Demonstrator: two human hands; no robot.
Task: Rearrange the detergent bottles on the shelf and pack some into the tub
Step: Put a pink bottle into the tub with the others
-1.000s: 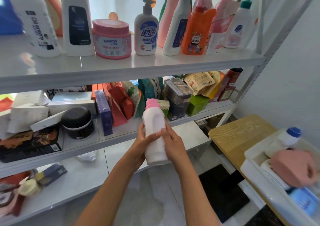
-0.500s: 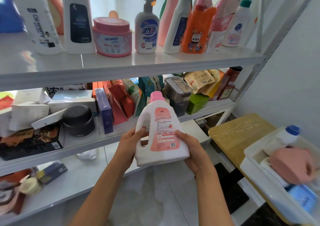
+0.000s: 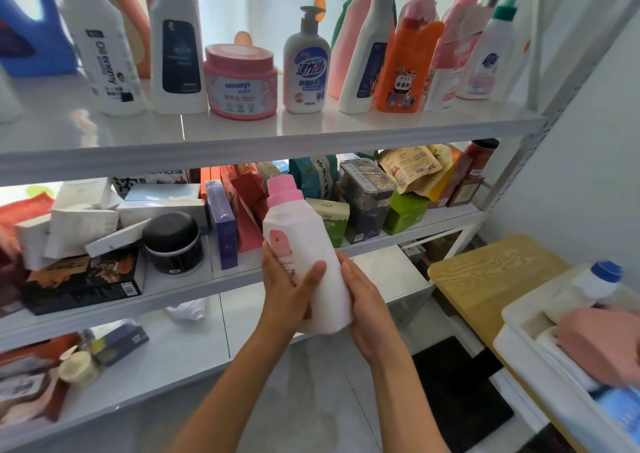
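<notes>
Both hands, left (image 3: 289, 291) and right (image 3: 369, 305), clasp the bottle (image 3: 304, 255) upright before the shelf (image 3: 263, 140), probably checking it (tub (image 3: 526, 352) waits rightward).

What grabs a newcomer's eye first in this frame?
Dead centre, the white bottle with a pink cap, held upright between the left hand and right hand in front of the middle shelf. Next, the crowded row of detergent bottles on the top shelf, where the orange pouch stands out. At lower right, the white tub already holds a blue-capped bottle.
</notes>
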